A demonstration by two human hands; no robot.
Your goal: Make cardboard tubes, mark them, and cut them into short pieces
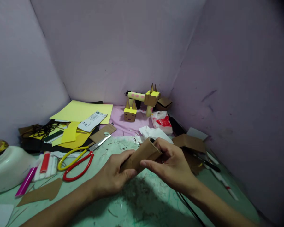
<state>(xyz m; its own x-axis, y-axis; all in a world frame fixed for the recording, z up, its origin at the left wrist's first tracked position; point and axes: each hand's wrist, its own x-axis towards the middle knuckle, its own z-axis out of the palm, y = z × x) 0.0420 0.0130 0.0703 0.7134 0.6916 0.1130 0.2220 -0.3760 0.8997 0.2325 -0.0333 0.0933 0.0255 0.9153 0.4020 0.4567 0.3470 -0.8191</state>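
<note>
A brown cardboard tube point(142, 156) is held above the green table, tilted with its open end up to the right. My left hand point(115, 170) wraps round the lower left end, thumb on the near side. My right hand point(171, 162) grips the upper right end, its thumb on the outside and its fingers at the rim, partly hidden. Something dark shows at the tube's opening. Scissors point(79, 164) with one yellow and one red handle lie left of my left hand. Crumpled white tissue point(156, 134) is just behind the tube.
Cardboard animal figures point(152, 98) stand at the back by a small box head point(130, 114). Yellow paper point(68, 110) and scraps are back left. Markers point(45, 162) and a white rounded container point(9, 168) are at left. A cardboard box point(189, 142) is at right.
</note>
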